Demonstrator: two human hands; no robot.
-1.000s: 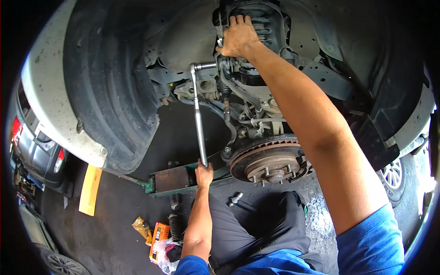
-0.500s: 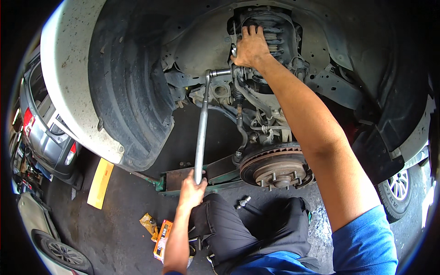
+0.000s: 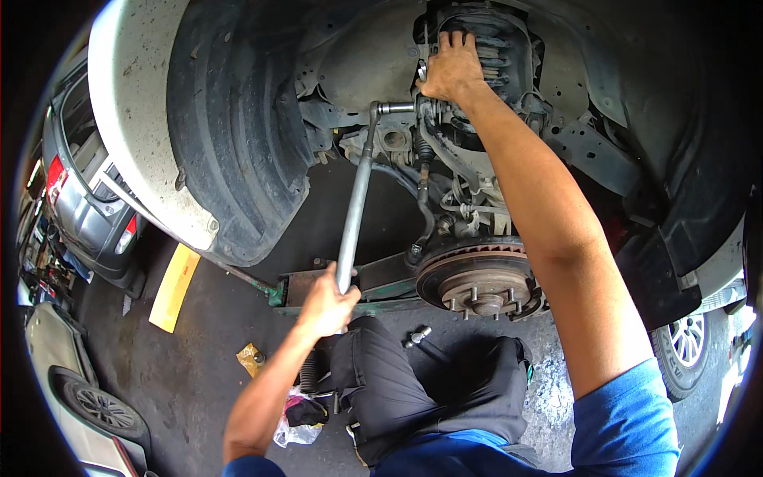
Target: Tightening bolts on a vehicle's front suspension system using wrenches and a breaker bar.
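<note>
My left hand (image 3: 327,304) is closed round the lower end of a long silver-handled ratchet wrench (image 3: 355,211). The wrench slants up to its head, where a shiny socket (image 3: 397,108) points right onto a suspension arm joint. Up in the wheel well, my right hand (image 3: 455,70) is bent over the parts beside the coil spring (image 3: 494,60), fingers pointing up. A small shiny metal end (image 3: 422,72) shows by its thumb; whatever lies under the palm is hidden. Below my right forearm sits the bare wheel hub with its rusty brake disc (image 3: 477,288).
A dark fender liner (image 3: 230,143) curves at the left. Under the car lies a green floor jack (image 3: 389,292). On the floor are a hammer-like tool (image 3: 419,337), a yellow board (image 3: 175,288), a yellow packet (image 3: 249,359) and a plastic bag (image 3: 296,429). Other cars stand at left.
The view has shifted slightly. My left elbow has moved out to the left, and the wrench handle slants more, its lower end further left of its head. The orange box no longer shows; the plastic bag does.
</note>
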